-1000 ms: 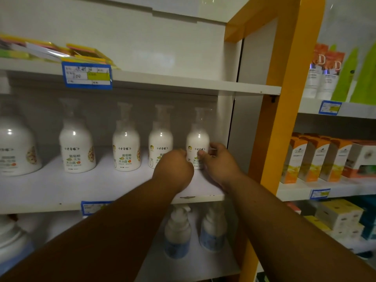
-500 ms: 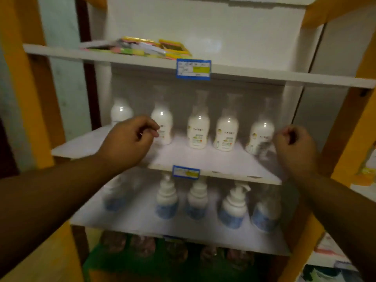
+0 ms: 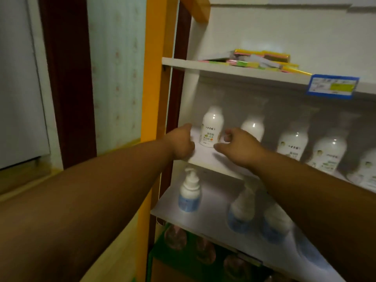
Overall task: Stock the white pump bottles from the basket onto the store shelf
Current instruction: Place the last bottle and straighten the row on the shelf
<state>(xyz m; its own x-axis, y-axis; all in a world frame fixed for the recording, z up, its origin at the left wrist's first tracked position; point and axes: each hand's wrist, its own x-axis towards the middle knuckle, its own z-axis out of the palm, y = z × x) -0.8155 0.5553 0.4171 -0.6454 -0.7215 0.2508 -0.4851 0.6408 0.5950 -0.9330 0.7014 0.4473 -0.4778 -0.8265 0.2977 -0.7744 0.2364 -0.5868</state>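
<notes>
Head view: five white pump bottles (image 3: 211, 129) stand on the store shelf (image 3: 205, 157); left hand (image 3: 181, 142) and right hand (image 3: 239, 148), loosely curled and empty, flank the leftmost bottle; basket unseen.

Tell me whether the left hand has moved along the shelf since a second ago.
Yes. The left hand went from the right end of the bottle row to the left end, now beside the leftmost bottle near the orange post.
</notes>
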